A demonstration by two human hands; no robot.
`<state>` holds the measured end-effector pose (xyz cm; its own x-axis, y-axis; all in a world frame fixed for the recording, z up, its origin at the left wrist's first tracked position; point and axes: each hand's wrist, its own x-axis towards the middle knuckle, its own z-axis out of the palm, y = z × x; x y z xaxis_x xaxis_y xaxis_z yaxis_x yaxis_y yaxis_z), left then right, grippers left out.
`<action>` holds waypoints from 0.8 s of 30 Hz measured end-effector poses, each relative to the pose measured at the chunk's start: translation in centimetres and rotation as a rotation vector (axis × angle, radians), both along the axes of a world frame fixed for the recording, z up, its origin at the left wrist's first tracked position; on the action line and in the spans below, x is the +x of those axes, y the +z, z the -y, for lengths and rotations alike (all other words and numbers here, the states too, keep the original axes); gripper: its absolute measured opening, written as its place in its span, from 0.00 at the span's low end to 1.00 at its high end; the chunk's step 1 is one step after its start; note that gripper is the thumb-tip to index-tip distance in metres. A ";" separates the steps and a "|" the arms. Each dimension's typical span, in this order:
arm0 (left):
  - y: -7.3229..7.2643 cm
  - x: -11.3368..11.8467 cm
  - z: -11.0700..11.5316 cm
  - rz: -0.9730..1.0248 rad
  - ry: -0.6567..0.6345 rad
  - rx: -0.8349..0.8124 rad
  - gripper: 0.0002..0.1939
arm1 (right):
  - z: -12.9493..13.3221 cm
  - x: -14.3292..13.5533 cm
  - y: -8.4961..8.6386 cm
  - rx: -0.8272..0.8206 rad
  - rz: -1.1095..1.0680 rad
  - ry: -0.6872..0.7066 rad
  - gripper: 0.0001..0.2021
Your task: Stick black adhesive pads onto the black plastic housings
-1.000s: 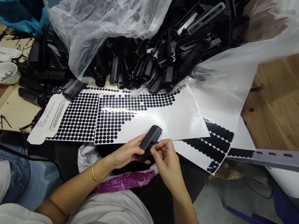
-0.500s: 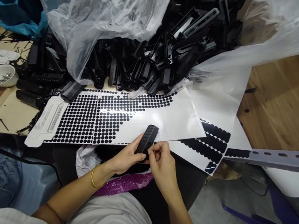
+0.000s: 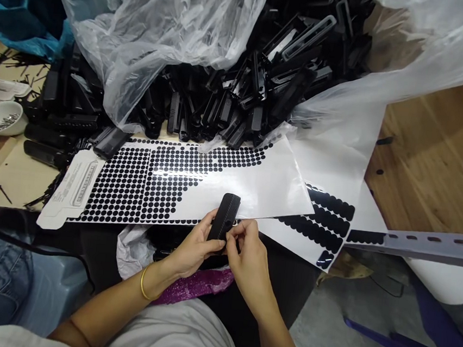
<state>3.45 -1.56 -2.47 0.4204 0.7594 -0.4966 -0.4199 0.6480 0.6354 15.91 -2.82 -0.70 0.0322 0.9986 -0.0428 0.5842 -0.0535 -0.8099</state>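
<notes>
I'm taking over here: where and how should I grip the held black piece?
Probably pinch the black piece across its far end, coming from beyond it: that end juts free, while the left hand and right hand crowd the near end.

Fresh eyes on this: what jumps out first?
Likely the heap of black parts at top centre, partly covered by crumpled clear plastic. Below it, the white sheets of black dots stand out. Below centre, the left hand holds one black part; the right hand pinches near its lower end.
</notes>
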 end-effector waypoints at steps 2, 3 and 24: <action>-0.1 0.1 0.1 -0.013 0.016 0.015 0.34 | 0.0 0.0 0.0 0.008 0.016 0.005 0.05; -0.1 0.1 0.2 -0.021 0.024 0.028 0.34 | 0.1 0.0 0.1 0.013 0.030 0.008 0.05; 3.2 -5.4 -9.1 -0.844 -0.164 0.741 0.18 | -0.4 1.8 0.8 0.162 0.020 -0.126 0.06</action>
<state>-1.99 7.53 0.76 0.2861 0.9507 -0.1199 0.3797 0.0024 0.9251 17.75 -2.38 0.07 0.1569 0.9803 0.1199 0.5973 0.0025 -0.8020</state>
